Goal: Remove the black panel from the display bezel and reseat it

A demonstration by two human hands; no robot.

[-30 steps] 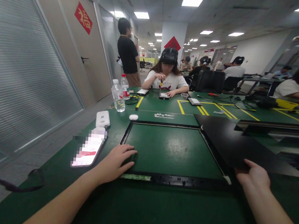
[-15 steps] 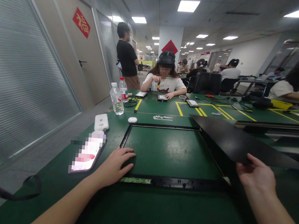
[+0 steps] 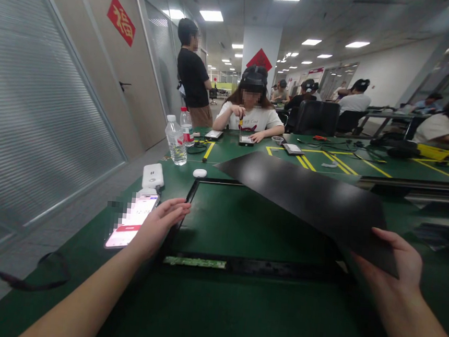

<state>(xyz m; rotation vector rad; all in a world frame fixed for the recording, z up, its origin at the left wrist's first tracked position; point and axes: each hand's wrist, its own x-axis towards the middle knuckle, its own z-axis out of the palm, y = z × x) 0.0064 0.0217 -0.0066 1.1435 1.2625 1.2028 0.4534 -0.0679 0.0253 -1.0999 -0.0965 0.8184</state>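
A thin black sheet (image 3: 305,191) is held up at its right end by my right hand (image 3: 397,257), with the thumb on top and the fingers beneath. The sheet slopes over the right part of a black rectangular frame (image 3: 278,269) lying on the green table. My left hand (image 3: 169,216) is at the frame's left side, fingers stretched out and nothing in the grasp; whether it touches the frame I cannot tell. A green circuit strip (image 3: 195,262) runs along the near side of the frame. The sheet hides the frame's far right corner.
Left of the frame lie a lit phone (image 3: 133,221), a white power bank (image 3: 153,176) and a small white case (image 3: 199,173). Two bottles (image 3: 176,140) stand farther back. Across the table a person (image 3: 251,110) works with a screwdriver. Dark panels (image 3: 422,191) lie at the right.
My right hand has swung the black sheet leftward over the frame. My left hand has shifted left and up, from the frame's near-left corner to along its left side.
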